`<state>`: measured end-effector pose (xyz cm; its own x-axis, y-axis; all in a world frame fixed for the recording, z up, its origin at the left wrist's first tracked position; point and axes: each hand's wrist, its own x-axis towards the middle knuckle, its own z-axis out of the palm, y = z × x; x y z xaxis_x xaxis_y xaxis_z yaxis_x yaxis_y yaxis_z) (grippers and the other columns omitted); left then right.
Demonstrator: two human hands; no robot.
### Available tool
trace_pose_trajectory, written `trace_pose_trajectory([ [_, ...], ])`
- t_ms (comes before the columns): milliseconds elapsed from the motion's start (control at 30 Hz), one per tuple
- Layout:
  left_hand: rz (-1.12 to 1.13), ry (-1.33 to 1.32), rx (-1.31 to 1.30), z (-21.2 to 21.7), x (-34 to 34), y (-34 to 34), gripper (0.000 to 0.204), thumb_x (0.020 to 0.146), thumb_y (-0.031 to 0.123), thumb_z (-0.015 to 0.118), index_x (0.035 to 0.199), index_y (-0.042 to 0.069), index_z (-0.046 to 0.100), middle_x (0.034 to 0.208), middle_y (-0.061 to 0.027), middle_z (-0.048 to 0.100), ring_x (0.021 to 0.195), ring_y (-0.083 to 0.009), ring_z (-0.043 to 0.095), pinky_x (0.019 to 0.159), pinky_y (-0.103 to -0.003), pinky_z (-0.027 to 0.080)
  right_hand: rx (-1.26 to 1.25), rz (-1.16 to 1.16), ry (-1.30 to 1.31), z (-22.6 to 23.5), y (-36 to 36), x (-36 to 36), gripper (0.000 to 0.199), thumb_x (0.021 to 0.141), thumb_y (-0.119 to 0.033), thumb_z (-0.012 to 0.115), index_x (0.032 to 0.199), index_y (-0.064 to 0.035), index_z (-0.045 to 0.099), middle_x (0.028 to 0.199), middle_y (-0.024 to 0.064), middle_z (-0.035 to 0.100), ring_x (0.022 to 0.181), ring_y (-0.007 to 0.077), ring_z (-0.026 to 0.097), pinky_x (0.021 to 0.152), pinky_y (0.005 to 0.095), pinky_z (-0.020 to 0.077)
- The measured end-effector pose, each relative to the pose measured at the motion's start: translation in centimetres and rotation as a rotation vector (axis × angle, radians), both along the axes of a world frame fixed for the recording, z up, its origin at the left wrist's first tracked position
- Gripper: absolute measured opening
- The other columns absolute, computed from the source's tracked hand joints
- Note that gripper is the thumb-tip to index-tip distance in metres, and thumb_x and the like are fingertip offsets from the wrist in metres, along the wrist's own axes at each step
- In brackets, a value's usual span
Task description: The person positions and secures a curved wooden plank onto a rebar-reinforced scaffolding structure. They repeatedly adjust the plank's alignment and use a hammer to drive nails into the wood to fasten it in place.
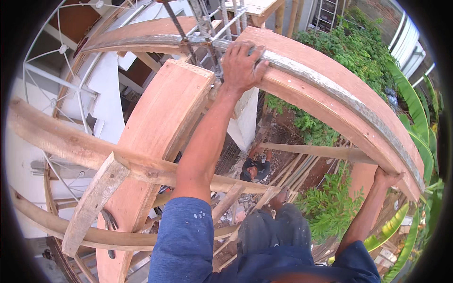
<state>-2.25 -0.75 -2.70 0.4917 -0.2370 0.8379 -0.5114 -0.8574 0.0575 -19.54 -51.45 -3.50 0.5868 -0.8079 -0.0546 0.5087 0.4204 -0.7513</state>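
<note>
Right hand (387, 177) closed on near-side edge of pinkish plywood formwork (306, 93). Left hand (242, 68) curled over far end, gripping across grey batten (351, 99). Formwork spans between hands. Rebar (177, 21) just left of left hand. Co-worker (258, 170) well below hands, arms raised to wooden pole (321, 150).

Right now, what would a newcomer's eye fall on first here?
Probably the long reddish plywood piece sweeping across the upper right, a weathered wooden batten along it; the person's left hand curls over the batten near its upper end and the right hand is at the piece's lower right. Next, far below near the middle, another person in dark clothing.
</note>
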Motion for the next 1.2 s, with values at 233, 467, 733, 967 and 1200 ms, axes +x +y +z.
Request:
trace_pose_trajectory([
  [233,-0.100,-0.209,-0.122,-0.9,1.2,0.5,0.043,0.082,0.044,0.063,0.098,0.005,0.072,0.100,-0.0133,0.068,0.102,-0.0329,0.063,0.097,-0.046,0.046,-0.081,-0.065,0.048,-1.5,-2.5,0.6,0.077,0.098,-0.057,0.033,0.150,-0.0006,0.025,0.153,0.0183,0.032,0.141,0.0368,0.031,0.116,0.0560,0.0268],
  [467,-0.096,-0.294,-0.224,-1.8,1.9,0.1,0.037,0.076,0.041,0.066,0.089,0.006,0.072,0.092,-0.0114,0.070,0.091,-0.0297,0.067,0.093,-0.044,0.050,-0.064,-0.061,0.046,-1.5,-3.4,1.0,0.081,0.095,-0.062,0.036,0.147,-0.0008,0.029,0.150,0.0201,0.035,0.137,0.0377,0.036,0.115,0.0554,0.0295],
  [733,-0.084,-0.335,-0.253,-1.8,2.2,-0.3,0.032,0.075,0.037,0.066,0.083,0.007,0.073,0.087,-0.0100,0.071,0.089,-0.0264,0.067,0.090,-0.041,0.051,-0.222,0.971,0.487,-3.8,9.4,-3.2,0.077,0.092,-0.068,0.046,0.117,0.0040,0.049,0.111,0.0161,0.057,0.108,0.0279,0.058,0.096,0.0431,0.0461],
  [967,-0.109,-0.278,-0.307,-1.3,1.4,-0.3,0.029,0.075,0.028,0.061,0.086,0.005,0.074,0.091,-0.0115,0.072,0.096,-0.0273,0.066,0.098,-0.040,0.045,-1.798,0.391,-0.245,14.3,24.3,12.5,0.063,0.105,-0.049,0.023,0.127,-0.0020,0.058,0.126,0.0189,0.061,0.123,0.0304,0.054,0.112,0.0444,0.0344],
  [1200,-0.099,-0.238,-0.344,-0.7,0.4,-0.5,0.029,0.075,0.024,0.059,0.089,0.003,0.073,0.093,-0.0133,0.072,0.099,-0.0293,0.065,0.099,-0.040,0.044,-1.905,1.073,0.162,6.7,30.5,22.5,0.070,0.101,-0.060,0.027,0.147,-0.0101,0.042,0.154,0.0175,0.035,0.144,0.0300,0.031,0.118,0.0406,0.0227],
])
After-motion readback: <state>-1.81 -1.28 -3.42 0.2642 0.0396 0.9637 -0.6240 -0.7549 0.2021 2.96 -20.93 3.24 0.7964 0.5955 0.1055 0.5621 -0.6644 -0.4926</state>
